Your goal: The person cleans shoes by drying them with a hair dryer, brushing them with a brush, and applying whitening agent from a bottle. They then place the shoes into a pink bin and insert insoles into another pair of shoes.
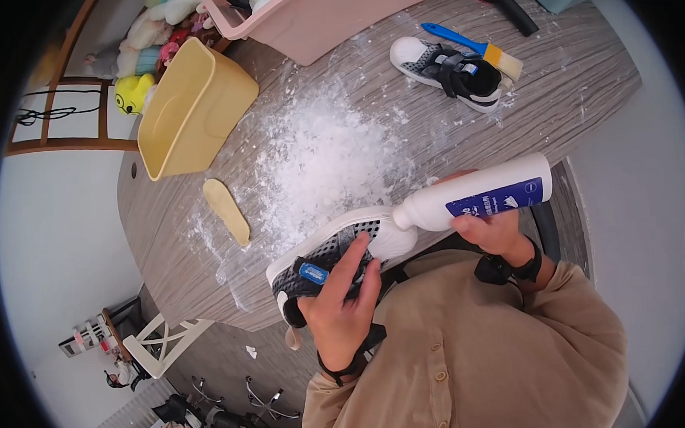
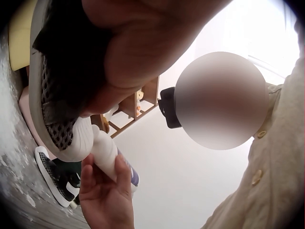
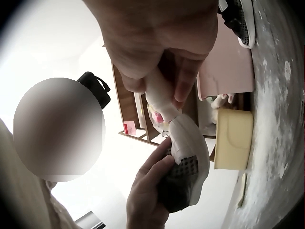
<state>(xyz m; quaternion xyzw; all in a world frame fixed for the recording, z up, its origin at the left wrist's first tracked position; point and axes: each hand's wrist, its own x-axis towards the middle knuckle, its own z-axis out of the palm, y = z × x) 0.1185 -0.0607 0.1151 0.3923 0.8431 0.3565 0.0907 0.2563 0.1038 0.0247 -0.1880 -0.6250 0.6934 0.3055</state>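
My left hand [image 1: 344, 305] grips a black-and-white child's sneaker [image 1: 390, 243] with a mesh upper and a blue label on its strap. The sneaker is tilted, its white toe toward the right hand. A white bottle [image 1: 433, 206] with a blue label is held in my right hand [image 1: 500, 228], fingers and thumb around its body. In the head view the bottle's nozzle end meets the sneaker's toe. The right wrist view also shows the bottle tip [image 3: 170, 114] right at the white toe [image 3: 183, 131].
White powder [image 1: 329, 161] covers the middle of the wooden table. Beyond it lie a second sneaker [image 1: 445, 70] and a blue-handled brush [image 1: 476, 47]. A yellow bin [image 1: 203, 111], a pink bin [image 1: 311, 24] and a pale insole [image 1: 226, 211] are to the left and back.
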